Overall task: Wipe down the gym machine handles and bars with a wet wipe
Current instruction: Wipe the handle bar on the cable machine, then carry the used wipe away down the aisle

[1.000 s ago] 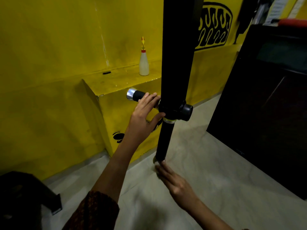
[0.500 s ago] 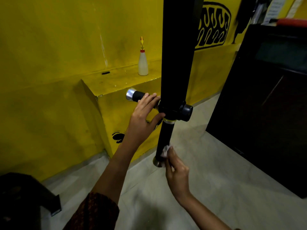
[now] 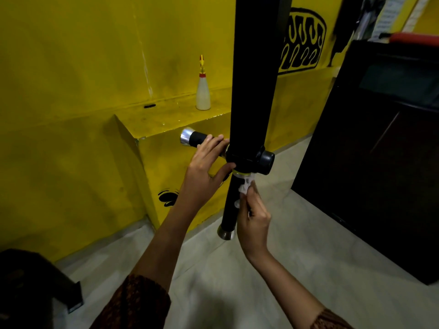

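Your right grip [image 3: 253, 217] is pinched on the wipe [image 3: 244, 186], holding it against the right side of the short bar [image 3: 230, 210], just under the collar [image 3: 247, 157] (there's a thin yellowish ring right at that joint). The bar runs near vertical, leaning a bit left as it drops to the chrome cap [image 3: 225, 233]. So nearly all its length lies straight below the wipe, and I'd guess the next stroke is a pull down along it.

The right grip is the nearer one for that. Your left grip [image 3: 204, 167] is up on the side handle [image 3: 199, 138], fingers laid fairly straight along it and thumb splayed under toward the collar, so it's steadying rather than clenching.

That handle points left at the yellow ledge [image 3: 166, 119], so room looks tight on that side. Right of the bar it's open down to the floor [image 3: 308, 257], and the dark cabinet [image 3: 380, 162] is well apart. The knob [image 3: 267, 162] sticks out just above your fingertips, so mind it on any upstroke.
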### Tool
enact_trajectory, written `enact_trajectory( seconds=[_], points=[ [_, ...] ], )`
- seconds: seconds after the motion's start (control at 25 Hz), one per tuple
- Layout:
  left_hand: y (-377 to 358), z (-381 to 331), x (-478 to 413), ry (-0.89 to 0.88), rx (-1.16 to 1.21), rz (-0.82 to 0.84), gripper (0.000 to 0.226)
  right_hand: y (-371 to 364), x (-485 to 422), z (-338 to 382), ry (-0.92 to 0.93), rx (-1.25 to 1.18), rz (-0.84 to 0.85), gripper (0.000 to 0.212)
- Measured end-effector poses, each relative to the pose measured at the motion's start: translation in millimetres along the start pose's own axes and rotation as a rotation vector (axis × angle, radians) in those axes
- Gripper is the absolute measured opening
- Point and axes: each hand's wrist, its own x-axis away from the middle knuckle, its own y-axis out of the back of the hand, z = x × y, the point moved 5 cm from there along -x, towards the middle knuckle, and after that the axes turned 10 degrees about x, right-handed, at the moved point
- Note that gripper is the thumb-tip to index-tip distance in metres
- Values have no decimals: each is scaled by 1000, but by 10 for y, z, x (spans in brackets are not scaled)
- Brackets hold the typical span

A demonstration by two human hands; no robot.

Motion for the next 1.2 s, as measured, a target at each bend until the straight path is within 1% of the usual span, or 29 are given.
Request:
enact_trajectory(
  seconds=[0.08, 0.16, 0.2, 0.28, 0.36, 0.44, 0.52, 0.6, 0.64, 0.68, 0.76, 0.8, 0.84, 0.88, 1.0, 1.08, 1.2],
  points=[
    [1, -10, -6, 2, 8, -3, 62, 2, 131, -63, 44, 41, -5, 38],
    [-5, -8, -3, 4, 15, -12, 62, 20, 291, -127, 96, 93, 32, 44],
    [-10, -7, 4, 7, 18, -14, 62, 24, 373, -158, 116, 117, 64, 48],
    [-28, -15, 20, 16, 20, -9, 62, 26, 534, -238, 134, 134, 176, 50],
    [-51, -56, 31, 37, -3, 8, 63, 48, 648, -344, 101, 141, 338, 44],
    [-61, -104, 71, 80, -47, 20, 64, 144, 666, -429, 6, 139, 446, 37],
    [-43, -151, 207, 104, -114, 9, 60, 290, 615, -427, -32, 139, 454, 32],
    [6, -216, 476, 114, -206, -40, 50, 442, 511, -382, -31, 118, 433, 28],
    [37, -260, 646, 149, -229, -67, 43, 513, 452, -364, -52, 112, 440, 25],
    [67, -295, 835, 232, -232, -81, 38, 585, 396, -331, -66, 108, 462, 21],
    [125, -367, 1241, 504, -232, -74, 35, 735, 318, -221, -56, 90, 531, 16],
    [151, -418, 1438, 644, -239, -53, 35, 795, 292, -146, -40, 78, 585, 16],
    [182, -496, 1619, 745, -249, -39, 35, 839, 281, -67, -16, 74, 654, 16],
    [228, -638, 1798, 806, -274, -34, 33, 876, 308, 30, 28, 80, 742, 16],
    [462, -1234, 2332, 899, -446, -71, 30, 862, 564, 362, 233, 122, 984, 13],
    [724, -1696, 2801, 987, -564, -128, 33, 840, 871, 722, 359, 75, 1086, 12],
    [1203, -2445, 3470, 1118, -739, -159, 35, 881, 1451, 1411, 552, 20, 1180, 14]
  ],
)
